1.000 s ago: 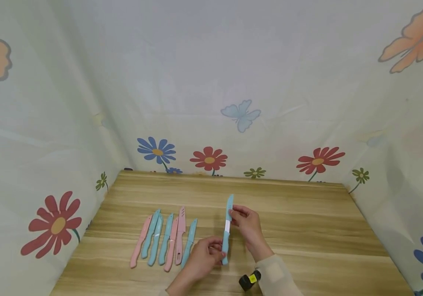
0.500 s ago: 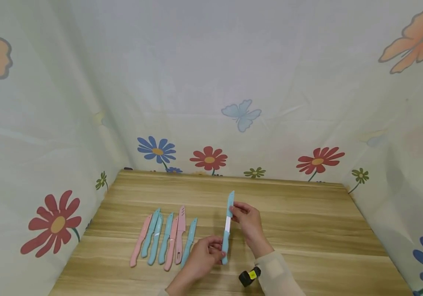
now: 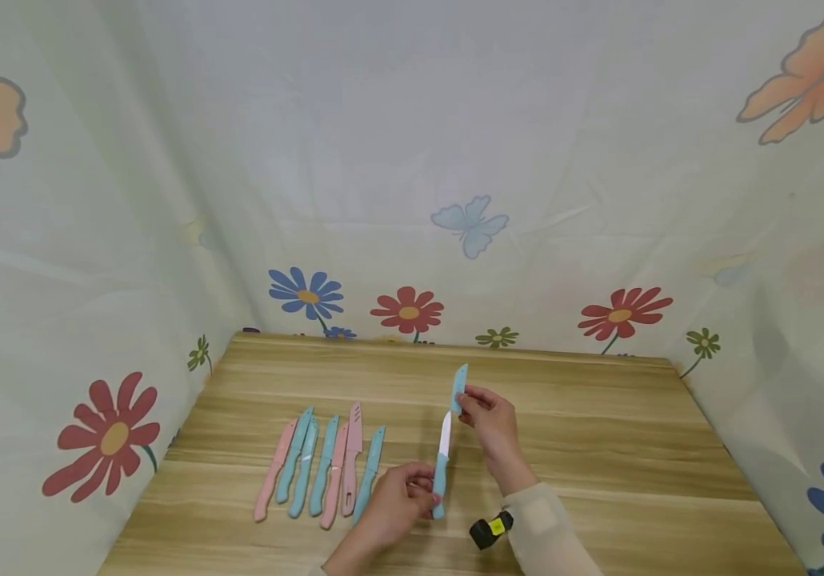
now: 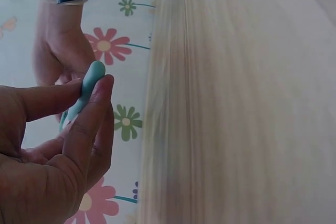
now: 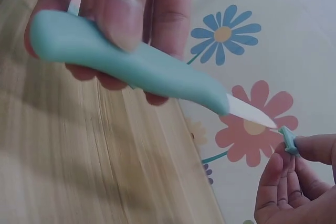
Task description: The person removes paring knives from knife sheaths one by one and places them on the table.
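My left hand (image 3: 398, 502) pinches the turquoise handle of a small knife (image 3: 440, 482), held tip-up above the table in the head view. Its pale blade (image 5: 253, 113) is bare. Between thumb and fingers, my right hand (image 3: 493, 426) holds a turquoise blade sheath (image 3: 459, 390), just beyond the knife tip. In the right wrist view the tip lies close to the mouth of the sheath (image 5: 288, 141); whether they touch I cannot tell. The left wrist view shows the handle (image 4: 90, 85) end-on between the left fingertips, hiding most of the blade.
Left of the hands, several sheathed knives lie side by side on the wooden table (image 3: 599, 448), among them a pink knife (image 3: 275, 470) and a turquoise knife (image 3: 370, 474). A black device (image 3: 491, 530) sits by the right wrist. Flower-printed curtains (image 3: 354, 160) enclose the table.
The right hand has drawn the sheath up and slightly right, off the blade, which was partly covered before. The left hand has stayed nearly still with the handle.
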A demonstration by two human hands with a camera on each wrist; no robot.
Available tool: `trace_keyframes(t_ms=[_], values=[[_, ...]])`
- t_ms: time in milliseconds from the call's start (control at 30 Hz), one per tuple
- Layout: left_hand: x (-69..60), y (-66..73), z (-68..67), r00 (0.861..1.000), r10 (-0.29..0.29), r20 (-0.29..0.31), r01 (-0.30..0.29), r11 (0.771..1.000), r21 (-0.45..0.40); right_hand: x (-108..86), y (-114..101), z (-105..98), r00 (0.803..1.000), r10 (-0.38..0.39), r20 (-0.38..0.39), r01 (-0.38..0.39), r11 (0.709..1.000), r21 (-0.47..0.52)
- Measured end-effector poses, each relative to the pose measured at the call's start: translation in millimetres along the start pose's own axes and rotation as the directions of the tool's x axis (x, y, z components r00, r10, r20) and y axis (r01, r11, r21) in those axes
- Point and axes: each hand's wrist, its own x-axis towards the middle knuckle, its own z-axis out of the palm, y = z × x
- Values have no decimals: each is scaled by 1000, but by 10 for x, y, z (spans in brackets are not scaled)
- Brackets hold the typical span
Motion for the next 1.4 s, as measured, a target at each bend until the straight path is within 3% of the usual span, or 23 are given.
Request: trace_keyframes(t_ms=[267, 567, 833, 1033, 1400], values=[[41, -21, -38, 1000, -3, -8, 3, 1000, 9, 30, 44, -103, 1000, 26, 9, -26, 1000, -15], [82, 56, -93, 1000, -8, -23, 9, 999, 46, 20, 93, -111, 999, 49, -4, -49, 998, -26], [172, 105, -123, 1000, -8, 2, 8, 1000, 11, 17, 145, -132, 999, 53, -6, -53, 999, 1], [332, 79, -130, 1000, -18, -24, 18, 1000, 5, 38, 194, -158, 996, 86, -18, -87, 996, -14], [745, 122, -75, 997, -35, -65, 34, 999, -15, 136, 294, -277, 996, 92, -15, -93, 994, -61]])
